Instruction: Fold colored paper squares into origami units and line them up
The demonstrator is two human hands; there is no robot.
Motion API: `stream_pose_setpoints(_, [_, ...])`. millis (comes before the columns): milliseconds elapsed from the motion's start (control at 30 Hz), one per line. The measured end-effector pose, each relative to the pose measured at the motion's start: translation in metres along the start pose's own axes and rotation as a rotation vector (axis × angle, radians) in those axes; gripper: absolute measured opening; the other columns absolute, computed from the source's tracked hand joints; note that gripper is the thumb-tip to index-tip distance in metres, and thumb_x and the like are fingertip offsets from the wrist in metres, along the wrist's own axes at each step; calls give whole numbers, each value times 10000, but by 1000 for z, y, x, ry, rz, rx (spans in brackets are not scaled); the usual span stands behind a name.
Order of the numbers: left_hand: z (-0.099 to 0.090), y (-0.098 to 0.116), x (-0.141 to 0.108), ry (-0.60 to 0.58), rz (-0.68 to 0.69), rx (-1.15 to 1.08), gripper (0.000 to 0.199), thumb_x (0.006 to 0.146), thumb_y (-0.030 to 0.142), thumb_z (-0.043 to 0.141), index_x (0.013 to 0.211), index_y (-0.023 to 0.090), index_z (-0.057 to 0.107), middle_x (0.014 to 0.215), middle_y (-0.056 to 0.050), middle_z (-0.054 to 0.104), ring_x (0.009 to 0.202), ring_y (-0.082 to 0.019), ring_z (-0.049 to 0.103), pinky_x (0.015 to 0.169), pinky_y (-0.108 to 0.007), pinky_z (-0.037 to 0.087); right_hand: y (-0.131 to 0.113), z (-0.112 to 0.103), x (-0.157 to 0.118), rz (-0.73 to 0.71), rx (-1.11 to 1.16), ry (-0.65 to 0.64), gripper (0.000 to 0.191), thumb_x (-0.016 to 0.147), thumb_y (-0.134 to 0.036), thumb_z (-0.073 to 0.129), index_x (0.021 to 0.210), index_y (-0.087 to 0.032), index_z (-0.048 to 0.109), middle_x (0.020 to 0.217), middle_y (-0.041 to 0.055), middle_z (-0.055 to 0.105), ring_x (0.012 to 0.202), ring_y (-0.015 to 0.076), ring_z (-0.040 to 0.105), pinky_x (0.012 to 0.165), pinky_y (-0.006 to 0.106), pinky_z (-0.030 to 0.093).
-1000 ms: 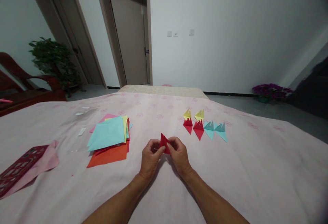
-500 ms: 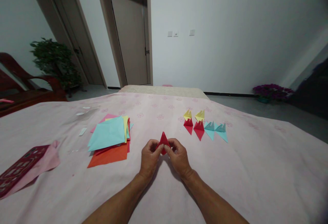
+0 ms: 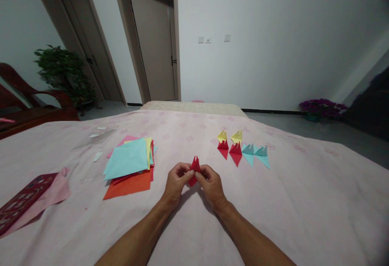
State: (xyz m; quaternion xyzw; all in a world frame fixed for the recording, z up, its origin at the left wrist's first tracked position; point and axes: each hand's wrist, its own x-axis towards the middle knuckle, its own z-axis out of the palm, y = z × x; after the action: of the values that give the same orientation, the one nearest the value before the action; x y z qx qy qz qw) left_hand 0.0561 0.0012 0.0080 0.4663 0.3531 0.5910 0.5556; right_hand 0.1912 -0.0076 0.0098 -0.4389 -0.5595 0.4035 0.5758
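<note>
Between both hands is a small red folded paper (image 3: 193, 180), with two narrow points sticking up from its top. My left hand (image 3: 177, 183) pinches its left side between thumb and fingers. On the other side my right hand (image 3: 212, 183) grips it the same way, the two thumbs close together at the front. Parts of the paper are covered by the fingers. Beyond my right hand lie folded paper cranes: red ones (image 3: 236, 155), yellow ones (image 3: 237, 137) and light blue ones (image 3: 261, 156).
A pile of coloured paper squares (image 3: 127, 160) lies left of my hands, light blue on top. Near it are clear plastic wrappers (image 3: 97, 138). Farther left sits a dark red patterned packet (image 3: 26, 197) on pink cloth. A pink flowered tablecloth (image 3: 273, 217) lies underneath.
The single pointed top of the red paper now shows as two separate narrow points, and the piece has tilted slightly. Both hands keep their pinch, the left shifting a little.
</note>
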Motion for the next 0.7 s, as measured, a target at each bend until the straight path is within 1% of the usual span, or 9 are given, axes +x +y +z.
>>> stream_pose_setpoints(133, [0,1,0,36,27,129,250,748,335,766,899,163,666,777,-2,649,660,-118,564,616,-221,452,5,-1,0,5,6,-12,167,820,-359,658,799,-193,651,718,2,647,666,168,558,645,287,441])
stream_pose_setpoints(200, [0,1,-1,51,31,181,272,762,349,751,952,167,681,773,-7,655,642,-121,565,607,-226,454,8,-1,0,-7,-14,-27,162,833,-355,645,803,-196,643,716,-3,634,665,164,552,641,281,438])
stream_pose_setpoints(267, [-1,1,0,47,51,220,291,782,342,731,1020,177,698,843,-31,683,701,-141,601,662,-247,479,11,-2,0,-26,-58,-43,154,849,-348,628,812,-198,641,710,-9,620,654,157,535,627,273,427])
stream_pose_setpoints(333, [-1,0,1,30,97,248,288,794,318,716,1049,184,718,948,-59,696,826,-175,636,758,-278,496,13,-3,0,-45,-111,-67,145,858,-338,618,832,-198,649,714,-13,617,642,149,516,617,268,415])
stream_pose_setpoints(400, [-2,-1,2,34,146,261,247,797,296,711,1015,185,744,996,-72,690,929,-201,639,838,-298,490,14,-3,0,-58,-145,-83,149,865,-335,610,846,-195,657,724,-11,622,638,144,506,617,267,411])
stream_pose_setpoints(433, [-2,-1,2,43,161,264,222,796,290,711,986,185,756,993,-73,685,950,-206,636,853,-301,486,13,-3,0,-61,-151,-79,159,871,-341,605,843,-193,658,729,-8,623,643,145,508,620,269,412])
stream_pose_setpoints(567, [-1,-4,1,39,165,282,172,791,296,720,910,188,781,944,-73,685,925,-205,635,820,-292,487,12,-3,2,-55,-104,6,210,878,-394,601,835,-194,649,756,3,635,688,159,538,651,276,437])
stream_pose_setpoints(700, [2,-3,-2,20,131,275,145,770,289,731,846,175,778,897,-74,708,871,-200,640,801,-291,490,11,-1,3,-9,-4,103,220,834,-415,653,837,-196,644,765,1,642,711,163,563,671,278,463])
